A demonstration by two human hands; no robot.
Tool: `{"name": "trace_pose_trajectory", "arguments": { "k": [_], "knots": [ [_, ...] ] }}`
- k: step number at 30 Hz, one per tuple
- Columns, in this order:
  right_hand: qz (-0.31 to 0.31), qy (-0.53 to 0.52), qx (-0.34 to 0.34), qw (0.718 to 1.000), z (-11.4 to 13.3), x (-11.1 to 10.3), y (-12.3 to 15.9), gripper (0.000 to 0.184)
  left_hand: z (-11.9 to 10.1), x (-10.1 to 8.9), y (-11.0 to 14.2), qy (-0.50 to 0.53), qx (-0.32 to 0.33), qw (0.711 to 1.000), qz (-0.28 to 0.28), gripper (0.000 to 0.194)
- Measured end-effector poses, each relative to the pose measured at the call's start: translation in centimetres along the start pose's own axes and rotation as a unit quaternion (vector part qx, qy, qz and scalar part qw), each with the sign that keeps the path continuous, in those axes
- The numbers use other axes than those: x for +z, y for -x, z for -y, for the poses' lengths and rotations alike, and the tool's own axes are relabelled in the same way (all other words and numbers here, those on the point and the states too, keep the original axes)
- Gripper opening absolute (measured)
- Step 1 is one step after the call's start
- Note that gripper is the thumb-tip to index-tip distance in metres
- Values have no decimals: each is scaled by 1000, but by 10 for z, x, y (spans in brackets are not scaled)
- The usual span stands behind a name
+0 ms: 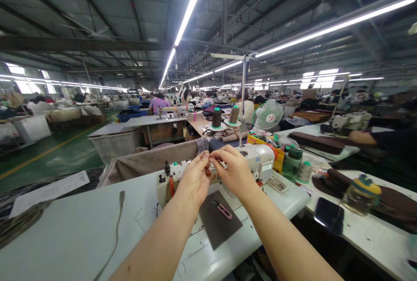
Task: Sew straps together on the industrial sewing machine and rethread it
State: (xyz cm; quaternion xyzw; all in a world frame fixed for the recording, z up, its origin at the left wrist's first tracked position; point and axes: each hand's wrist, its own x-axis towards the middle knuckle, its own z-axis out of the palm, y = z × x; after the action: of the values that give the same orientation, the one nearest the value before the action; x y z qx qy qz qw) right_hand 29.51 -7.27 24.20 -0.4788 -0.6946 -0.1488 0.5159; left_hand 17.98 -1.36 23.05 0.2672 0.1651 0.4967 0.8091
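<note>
My left hand (pixel 196 174) and my right hand (pixel 232 169) meet in front of the sewing machine (pixel 252 159), raised above its bed. Both are closed in a pinch, fingertips almost touching. Whatever lies between them is too small to name. Below my hands, a pair of pink-handled thread snips (pixel 223 209) rests on a dark rectangular sheet (pixel 220 231) on the white machine table (pixel 87 233). A thin grey-green strap (pixel 117 224) lies on the tabletop to the left, with loose thread beside it.
Right of the machine stand a green jar (pixel 292 163), a thread cone (pixel 305 171) and a yellow box (pixel 278 163). A phone (pixel 329 216) and a yellow-lidded bottle (pixel 361 194) sit on the right-hand table. A co-worker's arm (pixel 368 137) reaches in there. Behind are thread spools (pixel 216 118) and a fan (pixel 268 114).
</note>
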Motion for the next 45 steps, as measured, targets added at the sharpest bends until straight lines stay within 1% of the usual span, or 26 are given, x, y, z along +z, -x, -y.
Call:
{"name": "trace_pose_trajectory", "arguments": {
  "k": [4, 7, 9, 14, 18, 22, 24, 27, 30, 33, 36, 40, 43, 45],
  "knots": [
    [-11, 29, -11, 999, -1, 8, 3, 13, 3, -1, -3, 5, -9, 1000, -26, 24],
    [-8, 64, 9, 998, 0, 13, 5, 15, 7, -4, -5, 3, -14, 999, -45, 22],
    [1, 75, 24, 997, -1, 16, 5, 15, 11, -7, -6, 4, -16, 999, -45, 22],
    [1, 27, 49, 998, -4, 16, 3, 14, 15, -13, -8, 4, -20, 1000, 14, 20],
    [8, -8, 42, 999, -3, 14, 2, 15, 12, -15, -9, 15, -13, 1000, 17, 23],
    [16, -22, 31, 999, 0, 14, 3, 15, 9, -15, -9, 23, -10, 1000, 12, 24],
    [16, -21, 31, 999, 1, 16, 3, 14, 8, -16, -8, 19, -15, 1000, 20, 24],
    [-1, -25, 35, 999, -1, 17, 1, 13, 6, -18, -5, 6, -31, 998, 56, 24],
    [-19, -57, 46, 997, -6, 12, -4, 12, -2, -20, 2, 3, -48, 992, 117, 25],
    [6, -104, 35, 994, -10, 0, -11, 10, -12, -23, 10, -3, -81, 980, 182, 30],
    [43, -130, 8, 991, -11, -11, -15, 9, -19, -24, 15, -18, -106, 971, 213, 29],
    [71, -143, -1, 987, -11, -16, -16, 10, -21, -26, 17, -34, -109, 968, 224, 29],
    [98, -136, 12, 986, -13, -19, -15, 9, -19, -28, 17, -42, -115, 968, 219, 30],
    [130, -135, 27, 982, -14, -21, -16, 6, -18, -30, 17, -52, -116, 969, 211, 27]
  ]
}}
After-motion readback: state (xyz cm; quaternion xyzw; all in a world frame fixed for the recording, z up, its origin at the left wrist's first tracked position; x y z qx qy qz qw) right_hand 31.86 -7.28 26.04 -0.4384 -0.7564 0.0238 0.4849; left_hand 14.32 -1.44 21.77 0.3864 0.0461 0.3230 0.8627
